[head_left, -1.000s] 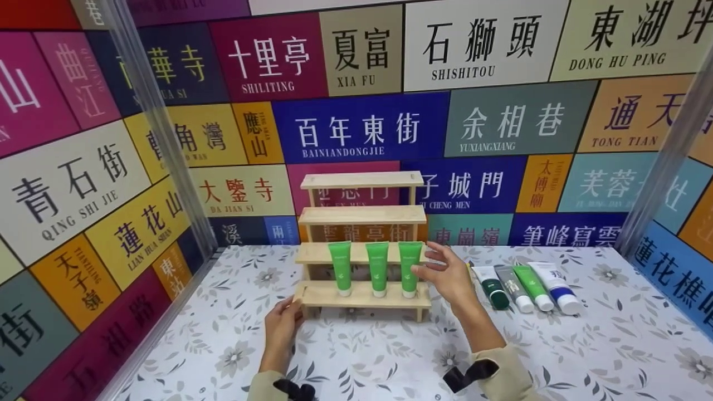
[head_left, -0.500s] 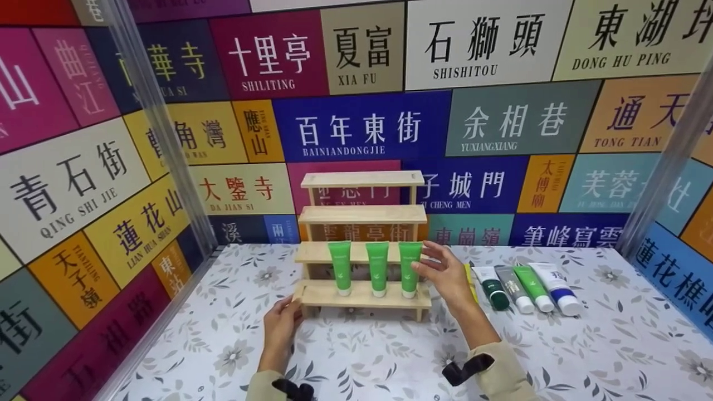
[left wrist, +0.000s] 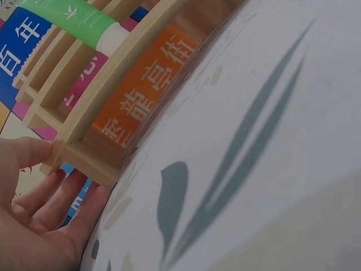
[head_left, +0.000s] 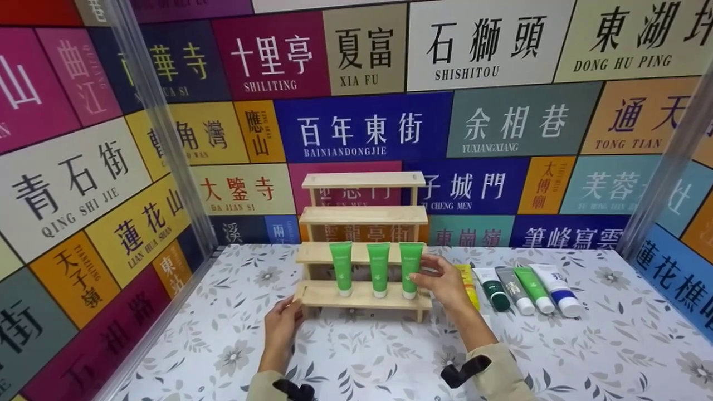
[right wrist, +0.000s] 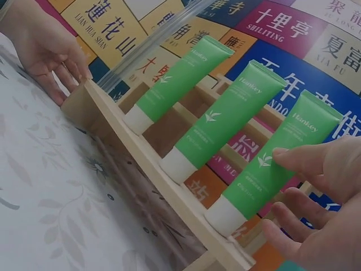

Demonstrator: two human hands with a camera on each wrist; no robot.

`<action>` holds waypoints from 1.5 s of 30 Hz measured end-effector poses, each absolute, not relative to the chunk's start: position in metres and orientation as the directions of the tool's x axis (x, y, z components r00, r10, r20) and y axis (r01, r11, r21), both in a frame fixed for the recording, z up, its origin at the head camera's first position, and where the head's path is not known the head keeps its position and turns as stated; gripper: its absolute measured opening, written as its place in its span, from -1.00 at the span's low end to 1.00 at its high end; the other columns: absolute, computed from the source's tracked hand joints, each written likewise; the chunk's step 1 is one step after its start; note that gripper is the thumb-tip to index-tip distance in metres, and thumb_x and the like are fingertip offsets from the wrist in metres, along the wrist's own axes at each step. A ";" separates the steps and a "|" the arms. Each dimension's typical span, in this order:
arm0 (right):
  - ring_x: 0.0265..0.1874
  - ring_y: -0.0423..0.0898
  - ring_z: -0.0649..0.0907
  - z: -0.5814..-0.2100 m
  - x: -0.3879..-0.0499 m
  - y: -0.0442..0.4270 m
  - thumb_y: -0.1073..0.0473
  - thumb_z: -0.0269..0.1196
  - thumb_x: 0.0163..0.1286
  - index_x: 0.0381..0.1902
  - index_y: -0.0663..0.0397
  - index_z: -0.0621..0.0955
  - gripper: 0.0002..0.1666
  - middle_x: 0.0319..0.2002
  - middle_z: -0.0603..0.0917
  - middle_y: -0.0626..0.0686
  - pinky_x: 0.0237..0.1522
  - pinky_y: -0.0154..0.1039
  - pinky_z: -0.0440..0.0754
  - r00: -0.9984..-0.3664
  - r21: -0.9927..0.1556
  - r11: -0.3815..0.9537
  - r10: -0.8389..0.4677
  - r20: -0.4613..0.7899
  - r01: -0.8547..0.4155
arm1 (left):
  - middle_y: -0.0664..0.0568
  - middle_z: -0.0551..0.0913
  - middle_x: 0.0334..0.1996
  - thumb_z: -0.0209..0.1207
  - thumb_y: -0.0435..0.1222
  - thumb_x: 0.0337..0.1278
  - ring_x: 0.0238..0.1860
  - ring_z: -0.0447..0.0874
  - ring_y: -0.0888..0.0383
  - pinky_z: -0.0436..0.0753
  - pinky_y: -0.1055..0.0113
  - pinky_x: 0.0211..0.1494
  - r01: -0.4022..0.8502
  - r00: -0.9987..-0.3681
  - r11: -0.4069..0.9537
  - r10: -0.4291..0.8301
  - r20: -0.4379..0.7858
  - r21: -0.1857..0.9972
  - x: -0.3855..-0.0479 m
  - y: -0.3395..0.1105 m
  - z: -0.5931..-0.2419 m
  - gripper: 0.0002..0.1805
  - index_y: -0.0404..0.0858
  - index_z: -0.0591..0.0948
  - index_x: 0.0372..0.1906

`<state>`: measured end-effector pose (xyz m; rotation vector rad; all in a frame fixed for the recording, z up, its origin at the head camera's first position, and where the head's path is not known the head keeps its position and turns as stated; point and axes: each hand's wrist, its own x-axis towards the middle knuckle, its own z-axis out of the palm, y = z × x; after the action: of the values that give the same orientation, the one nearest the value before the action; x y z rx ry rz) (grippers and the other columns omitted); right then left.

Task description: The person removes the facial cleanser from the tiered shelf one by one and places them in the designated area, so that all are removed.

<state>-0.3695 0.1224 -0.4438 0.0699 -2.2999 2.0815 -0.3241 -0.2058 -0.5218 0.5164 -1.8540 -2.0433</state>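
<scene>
- The left hand (head_left: 281,326), at 8 o'clock from the wooden stand (head_left: 365,215), is partly closed: thumb and fingers pinch the 9 o'clock end of the bottom shelf (head_left: 361,294), presumably to steady it.
- The right hand (head_left: 445,281), at 4 o'clock, is half closed in what looks like a light pinch on the end Hankey tube (head_left: 410,259): thumb on its green face, index finger at its 3 o'clock edge, lower fingers bent clear. So light a hold would suit fine positioning without tipping its neighbours.
- That tube is upright on the bottom shelf, its white cap down, probably because the flat cap makes the better foot. The middle Hankey tube (head_left: 379,267) and far Hankey tube (head_left: 341,267) stand likewise towards 9 o'clock, spaced apart with labels facing 6 o'clock, seemingly for display.
- Between 3 and 4 o'clock on the desk (head_left: 223,345), five tubes lie flat, caps towards the person: a yellow tube (head_left: 467,283), a white-and-dark-green tube (head_left: 493,291), a grey tube (head_left: 513,287), a loose green tube (head_left: 532,287) and a blue-capped white tube (head_left: 557,285). Lying side by side, they seem set within the right hand's reach.
- At 12 o'clock rises a sign-covered wall (head_left: 362,125).
</scene>
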 end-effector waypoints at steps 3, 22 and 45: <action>0.27 0.19 0.56 -0.447 -0.370 0.120 0.27 0.43 0.24 0.32 0.16 0.48 -0.31 0.29 0.54 0.28 0.26 -0.07 0.62 -0.999 -0.990 0.134 -0.009 0.039 -0.040 | -0.07 0.77 -0.26 0.22 -0.28 0.30 -0.17 0.75 0.04 0.76 0.28 -0.07 0.001 -0.877 -0.093 -0.478 -0.044 0.996 -0.324 -0.206 -0.523 -0.52 -0.49 0.54 0.22; 0.15 0.04 0.59 -0.444 -0.365 0.121 0.12 0.46 0.22 0.29 0.06 0.53 -0.32 0.25 0.56 0.17 0.25 -0.08 0.61 -0.996 -0.982 0.170 0.036 -0.081 0.086 | -0.07 0.76 -0.27 0.22 -0.29 0.30 -0.18 0.74 0.07 0.76 0.28 -0.04 0.012 -0.888 -0.128 -0.458 -0.048 0.992 -0.322 -0.205 -0.523 -0.49 -0.51 0.51 0.24; 0.20 0.09 0.56 -0.375 -0.324 0.170 -0.13 0.43 0.26 0.38 0.07 0.44 -0.17 0.29 0.54 0.21 0.18 -0.12 0.67 -0.992 -0.957 0.269 0.032 0.121 -0.108 | -0.02 0.76 -0.31 0.19 -0.31 0.32 -0.19 0.74 0.11 0.75 0.32 -0.06 0.021 -0.891 -0.145 -0.452 -0.047 0.989 -0.325 -0.207 -0.524 -0.51 -0.51 0.50 0.26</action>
<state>-0.3235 0.1702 -0.3748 0.0730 -2.4081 1.8302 -0.3249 -0.2067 -0.5243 0.4856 -1.8108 -2.1060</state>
